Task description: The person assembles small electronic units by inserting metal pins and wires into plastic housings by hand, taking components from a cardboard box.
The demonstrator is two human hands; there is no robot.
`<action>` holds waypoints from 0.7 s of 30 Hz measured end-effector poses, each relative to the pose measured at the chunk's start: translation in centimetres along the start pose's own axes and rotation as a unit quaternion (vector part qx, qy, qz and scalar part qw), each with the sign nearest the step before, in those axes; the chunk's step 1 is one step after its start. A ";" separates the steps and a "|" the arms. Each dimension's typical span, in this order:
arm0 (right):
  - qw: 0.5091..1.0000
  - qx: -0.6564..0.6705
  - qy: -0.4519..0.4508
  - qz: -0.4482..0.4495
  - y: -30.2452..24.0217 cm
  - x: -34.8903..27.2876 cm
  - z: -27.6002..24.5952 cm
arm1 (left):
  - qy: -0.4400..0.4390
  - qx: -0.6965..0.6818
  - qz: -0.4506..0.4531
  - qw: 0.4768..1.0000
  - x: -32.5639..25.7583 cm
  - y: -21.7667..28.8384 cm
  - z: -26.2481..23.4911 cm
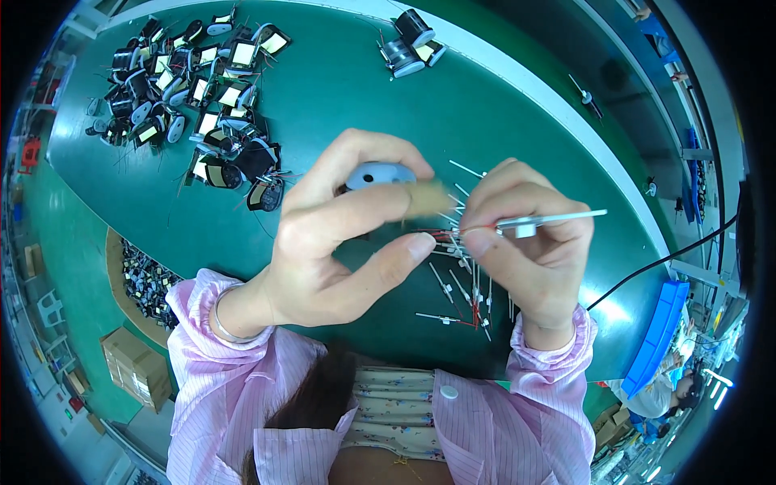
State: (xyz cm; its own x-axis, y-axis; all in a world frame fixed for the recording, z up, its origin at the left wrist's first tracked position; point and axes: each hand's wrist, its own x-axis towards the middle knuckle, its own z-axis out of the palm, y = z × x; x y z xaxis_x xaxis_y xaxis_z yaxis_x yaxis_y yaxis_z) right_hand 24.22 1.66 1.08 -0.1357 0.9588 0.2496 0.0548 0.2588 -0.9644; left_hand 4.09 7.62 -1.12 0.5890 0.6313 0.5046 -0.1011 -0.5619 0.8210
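Note:
My left hand [319, 250] is curled around a small device with a grey-blue oval end [380, 173] that has a dark hole in it. Most of that device is hidden by the fingers, and one of the fingertips, which looks covered in tan, is smeared by motion. Between thumb and fingers, my right hand [537, 250] pinches a thin white-silver stick-like part with a small white block [525, 230] and fine red wires. Those wires reach toward the left thumb, but whether they touch it is unclear. Below the hands lie several similar wired sticks [439, 318] on the green table.
Dark devices with cream pads form a large pile [230, 97] at the far left of the table [323, 73]; a few more devices [404, 56] stand at the far edge. A carton [137, 368] and a bin of small parts [145, 279] are at left. At right sits a blue tray [656, 339].

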 end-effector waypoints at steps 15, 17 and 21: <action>0.995 -0.032 0.086 -0.038 -2.6 -0.2 2.2 | 0.007 0.138 0.090 0.986 -0.4 0.4 0.7; 0.992 -0.084 0.089 -0.023 -3.0 -0.1 2.2 | 0.001 0.142 0.091 0.986 -0.4 0.0 0.8; 0.985 -0.153 0.070 -0.046 -3.2 0.0 2.2 | -0.009 0.164 0.132 0.978 -0.8 -0.2 0.6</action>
State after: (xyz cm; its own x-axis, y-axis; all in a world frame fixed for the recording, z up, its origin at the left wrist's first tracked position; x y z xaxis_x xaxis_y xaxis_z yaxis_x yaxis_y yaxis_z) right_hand 21.87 0.54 3.98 -0.0166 0.9306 0.3656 0.3472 0.3483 -0.8707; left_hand 4.12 6.86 -1.84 0.5917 0.4338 0.6795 0.0104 -0.8469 0.5316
